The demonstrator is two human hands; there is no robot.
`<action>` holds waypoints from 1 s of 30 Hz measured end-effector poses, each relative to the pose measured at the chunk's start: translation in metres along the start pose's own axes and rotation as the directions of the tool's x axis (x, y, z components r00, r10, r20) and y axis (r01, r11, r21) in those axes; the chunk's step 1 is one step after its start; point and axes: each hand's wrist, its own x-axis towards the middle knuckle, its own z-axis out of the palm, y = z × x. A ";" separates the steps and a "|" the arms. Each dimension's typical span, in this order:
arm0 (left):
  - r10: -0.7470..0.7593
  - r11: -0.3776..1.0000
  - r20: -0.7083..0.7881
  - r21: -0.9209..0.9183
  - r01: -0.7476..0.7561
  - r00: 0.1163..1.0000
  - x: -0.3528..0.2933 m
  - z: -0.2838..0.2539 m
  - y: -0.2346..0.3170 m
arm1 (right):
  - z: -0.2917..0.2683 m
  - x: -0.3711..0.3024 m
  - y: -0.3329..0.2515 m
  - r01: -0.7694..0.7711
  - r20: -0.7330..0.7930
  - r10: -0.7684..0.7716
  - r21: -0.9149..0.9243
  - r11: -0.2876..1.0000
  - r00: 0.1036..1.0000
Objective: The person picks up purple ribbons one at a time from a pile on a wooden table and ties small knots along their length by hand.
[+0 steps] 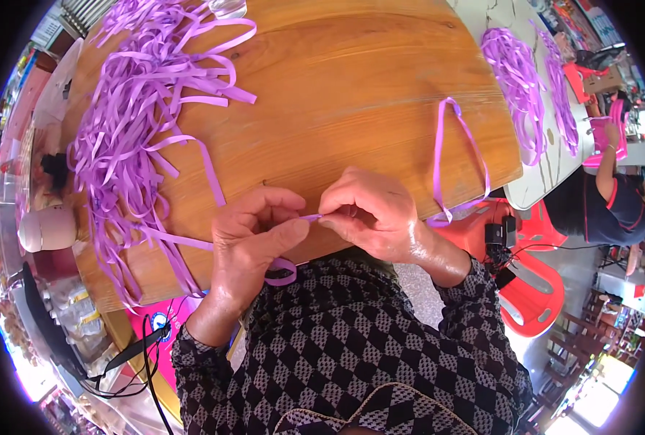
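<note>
Left hand and right hand both pinching a purple ribbon over the near edge of the bench, apparently working its end, and the next move calls for steady tension!

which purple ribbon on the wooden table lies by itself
The loop at right on the wooden table; others form the left pile, one ribbon is between the left hand and right hand.

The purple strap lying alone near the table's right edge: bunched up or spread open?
The purple strap is spread open: bare table shows between its sides.
</note>
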 end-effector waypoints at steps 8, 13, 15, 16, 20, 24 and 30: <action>-0.082 0.987 0.041 0.145 0.076 0.996 -0.005 0.002 0.010 | 0.003 0.003 -0.004 0.234 -0.023 -0.241 -0.163 0.959 0.970; -0.162 0.985 0.072 0.066 0.157 0.984 -0.003 -0.004 0.008 | 0.002 -0.001 -0.001 0.208 -0.058 -0.216 -0.127 0.970 0.975; -0.173 0.984 0.075 0.052 0.169 0.982 -0.003 -0.003 0.007 | 0.001 -0.003 -0.001 0.182 -0.067 -0.190 -0.108 0.977 0.980; -0.140 0.990 0.045 0.029 0.139 0.989 -0.003 -0.001 0.006 | 0.001 -0.003 -0.001 0.157 -0.072 -0.163 -0.089 0.984 0.984; -0.138 0.988 0.078 -0.060 0.142 0.987 -0.002 -0.002 0.007 | 0.001 -0.002 -0.006 0.144 -0.059 -0.149 -0.081 0.986 0.987; -0.168 0.981 0.106 -0.075 0.177 0.980 -0.003 0.001 0.009 | 0.008 -0.002 -0.005 0.184 -0.097 -0.194 -0.107 0.977 0.976; -0.155 0.984 0.071 -0.073 0.160 0.985 -0.006 0.007 0.008 | 0.004 -0.007 -0.007 0.094 -0.108 -0.096 -0.030 0.995 0.989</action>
